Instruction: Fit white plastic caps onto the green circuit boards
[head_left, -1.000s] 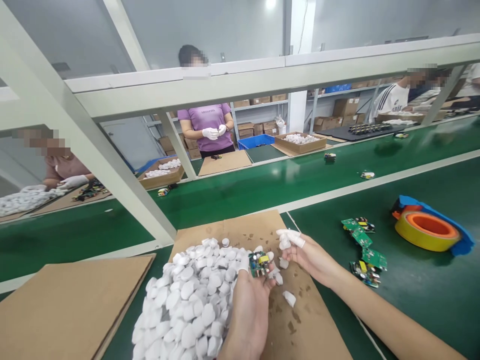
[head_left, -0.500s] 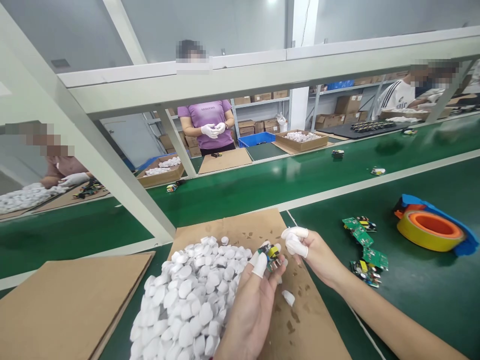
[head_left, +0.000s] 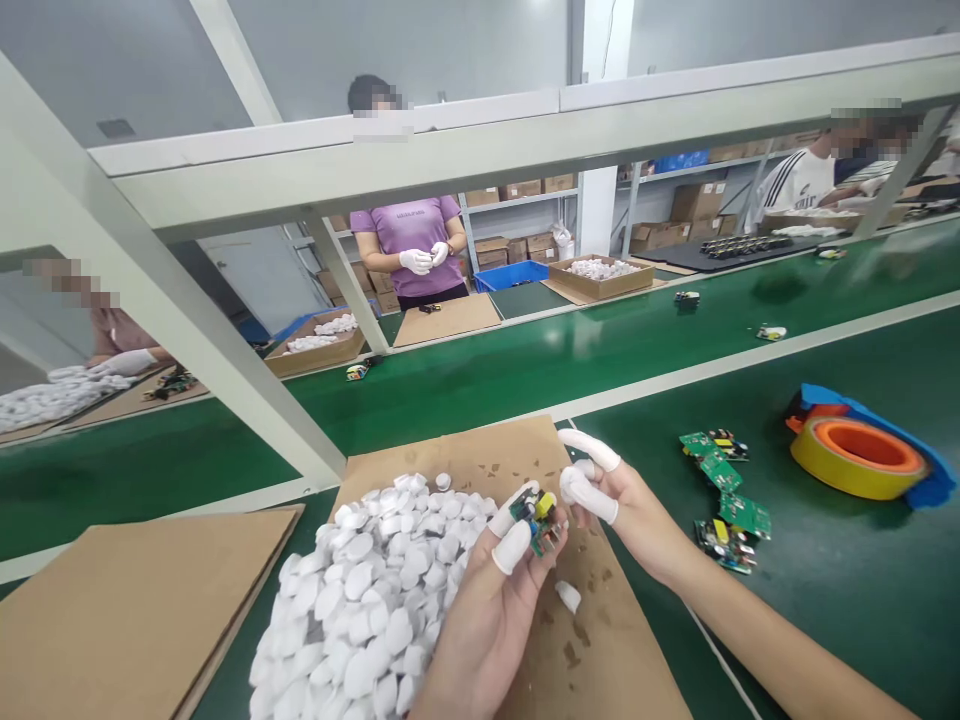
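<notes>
My left hand [head_left: 499,590], with white finger cots on its thumb and a finger, grips a small circuit board [head_left: 538,515] with yellow and blue parts above the cardboard sheet [head_left: 600,640]. Just right of the board is my right hand [head_left: 611,490], also in white finger cots. Its index finger is stretched out and its thumb apart; no object shows between them. A heap of white pieces [head_left: 367,610] lies on the cardboard at the left, and one loose white piece [head_left: 568,597] rests right of my left hand.
Several green circuit boards [head_left: 721,470] and a yellow-orange tape roll [head_left: 859,460] lie at the right. A green conveyor [head_left: 525,365] carries boards beyond a slanted white frame post [head_left: 202,330]. Folded cardboard [head_left: 135,610] lies left. People work across the line.
The index finger of my right hand has straightened and its thumb has moved apart from it. My left thumb has shifted lower on the board. Boards on the conveyor have moved right.
</notes>
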